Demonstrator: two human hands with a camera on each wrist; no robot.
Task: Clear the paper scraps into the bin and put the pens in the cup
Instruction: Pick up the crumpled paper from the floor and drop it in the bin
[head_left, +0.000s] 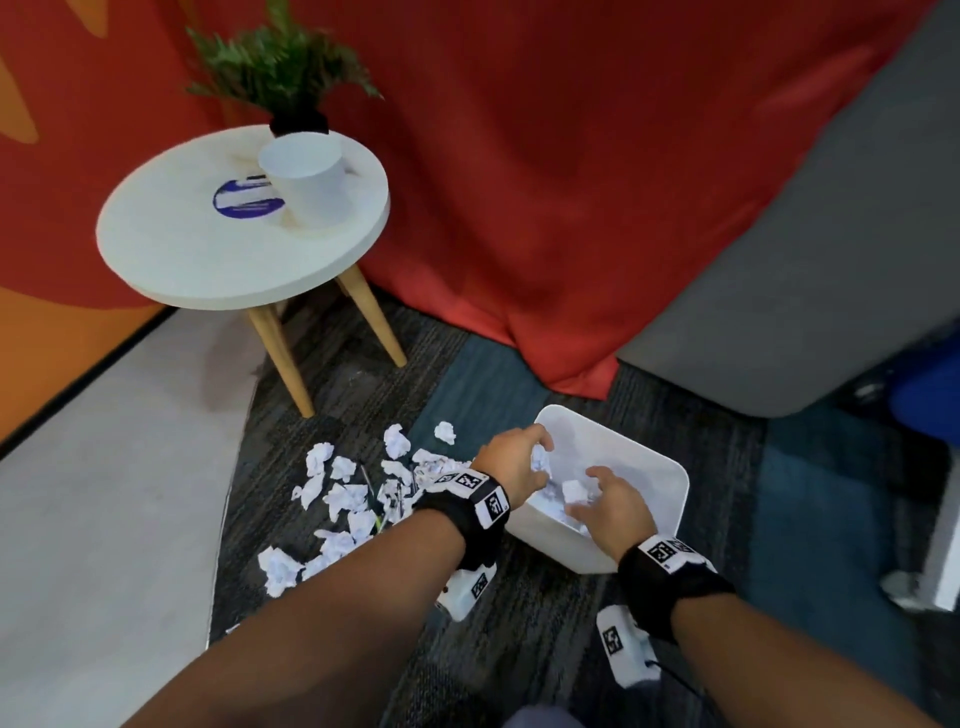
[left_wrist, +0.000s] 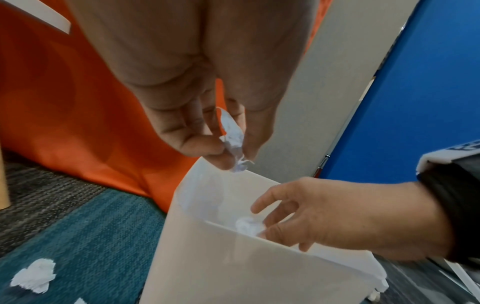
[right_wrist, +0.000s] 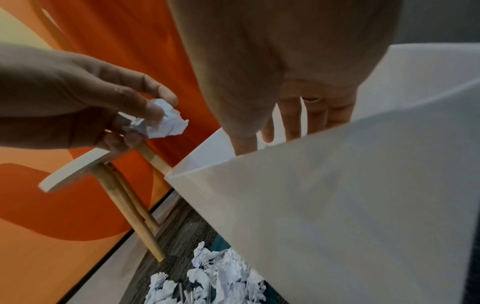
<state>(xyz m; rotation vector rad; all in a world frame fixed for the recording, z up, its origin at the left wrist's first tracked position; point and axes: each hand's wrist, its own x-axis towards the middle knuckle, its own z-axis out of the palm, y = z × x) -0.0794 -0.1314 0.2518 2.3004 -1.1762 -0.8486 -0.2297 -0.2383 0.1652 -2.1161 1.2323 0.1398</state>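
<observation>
Head view: the left hand (head_left: 511, 462) pinches a scrap (head_left: 540, 460) over the white bin (head_left: 670, 499) on the floor; the right hand (head_left: 615, 506) spreads loose fingers above a wad (head_left: 574, 491) inside. More scraps (head_left: 343, 499) litter the carpet, pens (head_left: 370, 486) among them. The cup (head_left: 306, 174) stands on the bench (head_left: 208, 249).

Left wrist: fingertips (left_wrist: 207, 147) clamp the scrap (left_wrist: 232, 135) above the rim.

Right wrist: straight fingers (right_wrist: 293, 121) reach into the bin, empty.

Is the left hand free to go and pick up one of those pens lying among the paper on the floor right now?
Probably not yet. The left hand is over the bin, pinching a crumpled scrap, so it would need to drop that first. The pens lie partly buried among the paper scraps beside the bin.
</observation>
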